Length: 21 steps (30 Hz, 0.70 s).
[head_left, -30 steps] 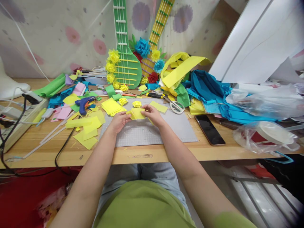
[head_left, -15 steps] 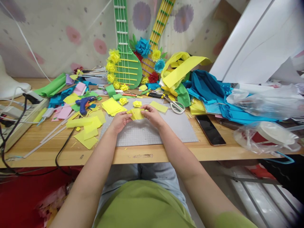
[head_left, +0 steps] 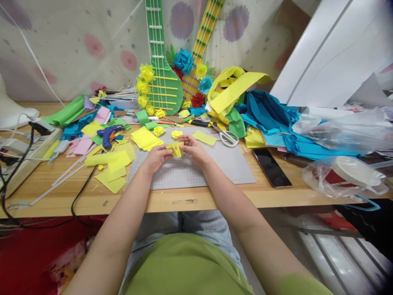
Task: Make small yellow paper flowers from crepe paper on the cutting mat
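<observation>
Yellow paper (head_left: 175,150) bunches into folds between your 2 hands.
Pinched in the fingertips of your left hand (head_left: 157,159) and right hand (head_left: 195,149) above the gray mat (head_left: 184,176), the piece, spread flatter 1 second ago, now looks narrower and creased, its shape apparently dependent on your grip. Just beyond your fingers sit 2 small yellow rosettes (head_left: 159,131) (head_left: 176,134); past the right fingertips lies a flat yellow strip (head_left: 204,138).

Olive-green top (head_left: 187,266), pale blue jeans (head_left: 211,225).
</observation>
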{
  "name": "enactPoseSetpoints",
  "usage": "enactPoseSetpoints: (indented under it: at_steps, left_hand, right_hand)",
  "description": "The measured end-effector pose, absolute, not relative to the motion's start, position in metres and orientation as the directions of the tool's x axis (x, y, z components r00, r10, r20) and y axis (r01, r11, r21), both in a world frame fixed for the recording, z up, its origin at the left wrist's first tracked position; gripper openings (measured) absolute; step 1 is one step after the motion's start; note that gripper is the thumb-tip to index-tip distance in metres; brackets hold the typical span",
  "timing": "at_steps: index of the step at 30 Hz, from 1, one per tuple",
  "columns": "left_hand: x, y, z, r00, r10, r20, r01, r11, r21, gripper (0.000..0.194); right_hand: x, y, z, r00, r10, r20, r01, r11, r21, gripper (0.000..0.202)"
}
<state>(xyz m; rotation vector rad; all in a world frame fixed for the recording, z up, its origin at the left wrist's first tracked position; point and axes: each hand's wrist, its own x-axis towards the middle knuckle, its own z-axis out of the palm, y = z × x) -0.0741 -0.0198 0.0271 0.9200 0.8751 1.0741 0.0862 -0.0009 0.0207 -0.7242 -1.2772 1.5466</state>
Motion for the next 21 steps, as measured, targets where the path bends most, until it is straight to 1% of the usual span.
enactPoseSetpoints:
  at_steps: [12,14,16,19,21]
  left_hand:
    - [-0.0737,-0.0216,0.0265,0.251,0.964,-0.094,-0.265,0.161,0.951,0.017]
    - [-0.0732,-0.022,0.0275,0.243,0.966,-0.093,-0.267,0.159,0.951,0.018]
    - [-0.073,-0.0221,0.0281,0.232,0.968,-0.096,-0.266,0.158,0.951,0.018]
    - [-0.0734,-0.0213,0.0271,0.22,0.97,-0.099,-0.261,0.157,0.953,0.021]
    - [-0.074,-0.0204,0.0255,0.207,0.974,-0.098,-0.261,0.151,0.953,0.023]
  right_hand:
    - [0.0878,-0.0018,0.0214,-0.419,0.899,0.131,-0.249,0.025,-0.968,0.042]
    - [0.0873,-0.0014,0.0211,-0.371,0.914,0.164,-0.232,0.079,-0.969,0.043]
    - [0.0866,-0.0006,0.0209,-0.273,0.938,0.213,-0.179,0.168,-0.969,0.042]
    - [0.0859,-0.0003,0.0217,-0.166,0.939,0.301,-0.018,0.302,-0.953,0.033]
    - [0.086,-0.001,0.023,-0.173,0.916,0.362,0.09,0.381,-0.92,0.024]
